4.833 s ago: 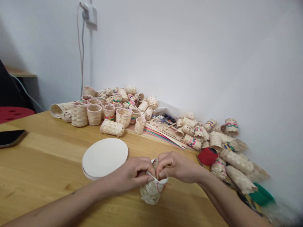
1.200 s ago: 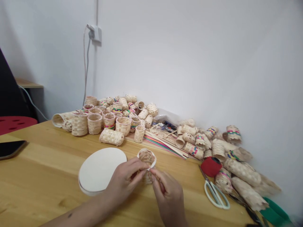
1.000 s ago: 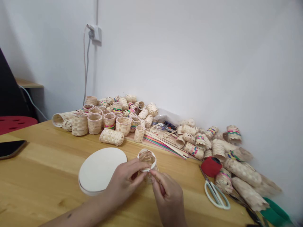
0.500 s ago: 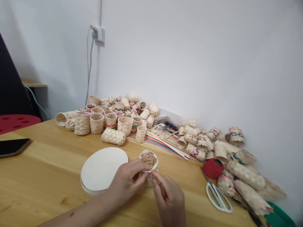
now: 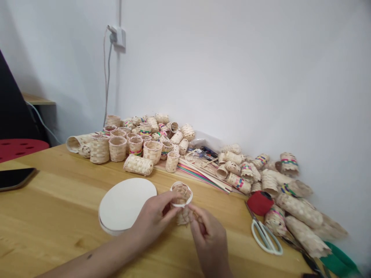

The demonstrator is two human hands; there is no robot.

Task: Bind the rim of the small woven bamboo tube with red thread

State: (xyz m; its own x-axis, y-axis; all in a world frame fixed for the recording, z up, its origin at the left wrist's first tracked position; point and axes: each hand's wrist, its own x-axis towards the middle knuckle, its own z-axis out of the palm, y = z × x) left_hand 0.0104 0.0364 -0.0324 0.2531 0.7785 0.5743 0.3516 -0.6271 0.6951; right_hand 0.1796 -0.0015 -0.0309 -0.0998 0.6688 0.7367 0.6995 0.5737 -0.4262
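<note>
A small woven bamboo basket point(image 5: 183, 219) with a white band around its rim stands on the wooden table point(image 5: 69, 200), its mouth tilted a little toward me. My left hand point(image 5: 156, 214) pinches the near left part of the rim, thumb outside and fingers over the edge. At the basket's near right side is my right hand point(image 5: 210, 235), its thumb and forefinger closed close below the rim. Whatever sits between those fingertips is too small to make out. A round cream-coloured disc, seemingly a stack point(image 5: 127, 204), lies just left of my left hand.
Finished-looking bamboo baskets point(image 5: 117, 150) crowd the back left. Coloured flat strips point(image 5: 203, 175) lie mid-back. More woven tubes point(image 5: 300, 210) pile up at right, beside white-handled scissors point(image 5: 266, 237) and a red object point(image 5: 260, 202). A phone point(image 5: 16, 178) rests at the left edge.
My right hand has shifted slightly right and away from the basket rim. My left hand keeps its grip on the rim. The whole view has moved a little.
</note>
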